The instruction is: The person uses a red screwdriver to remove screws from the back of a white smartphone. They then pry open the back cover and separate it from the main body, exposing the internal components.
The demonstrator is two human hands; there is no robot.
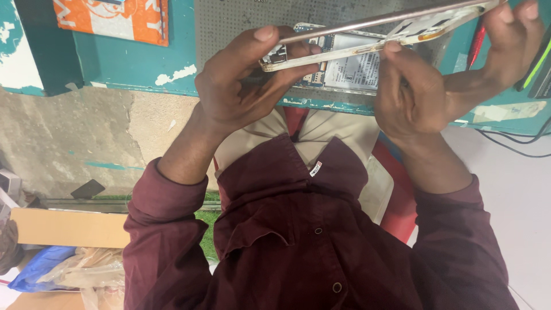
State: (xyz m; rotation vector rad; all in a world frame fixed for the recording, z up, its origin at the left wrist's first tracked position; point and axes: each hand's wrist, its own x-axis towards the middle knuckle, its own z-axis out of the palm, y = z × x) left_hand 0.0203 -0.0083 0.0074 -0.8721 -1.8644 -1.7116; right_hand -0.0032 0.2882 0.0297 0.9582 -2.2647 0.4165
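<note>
I hold an opened smartphone [344, 54] edge-on between both hands, above the edge of a teal workbench [132, 54]. Its thin rose-gold front panel [390, 20] is lifted away from the white middle frame, and a circuit board and battery [353, 69] show beneath. My left hand [241, 86] pinches the phone's left end with thumb and fingers. My right hand [436, 86] grips the right end, thumb on the frame's lower edge and fingers curled over the far corner. Below them are my maroon shirt [310, 241] and beige trousers.
A grey perforated mat [229, 17] lies on the bench, with an orange packet [115, 20] at the top left. A red tool [475, 46], a black device with a green stripe [536, 66] and black cables [516, 143] are at right. A cardboard box [69, 227] and plastic bags [74, 270] lie lower left.
</note>
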